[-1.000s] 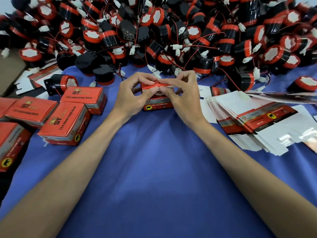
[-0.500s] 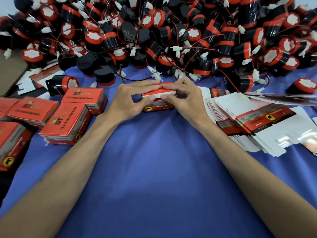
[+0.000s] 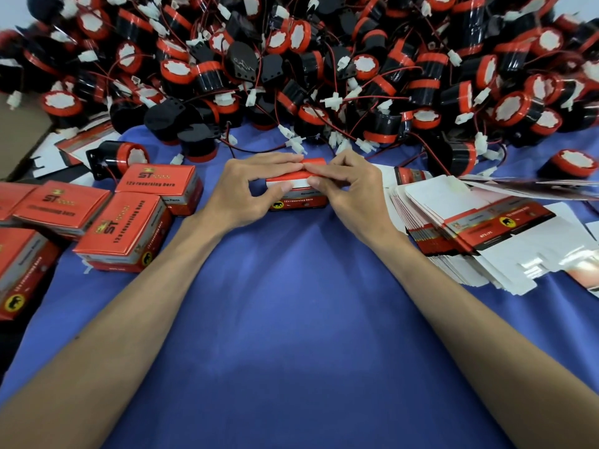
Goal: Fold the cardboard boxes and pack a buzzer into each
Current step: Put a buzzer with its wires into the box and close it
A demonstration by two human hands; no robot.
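While left hand [image 3: 246, 186] and right hand [image 3: 353, 189] pinch its lid [image 3: 313, 163], the box [image 3: 298, 202] lies long axis left-to-right

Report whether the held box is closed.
Not fully shut. The red lid lies over the box, but a white flap shows along its front, pinched by the left hand and right hand.

On my screen I see a blue cloth [image 3: 291, 335] covering the whole work surface, with soft folds and a pale sheen of light in its middle. A plain pale surface [image 3: 13, 9] shows in the far left corner. A brown board [image 3: 19, 131] lies at the left edge; below it everything is dark.
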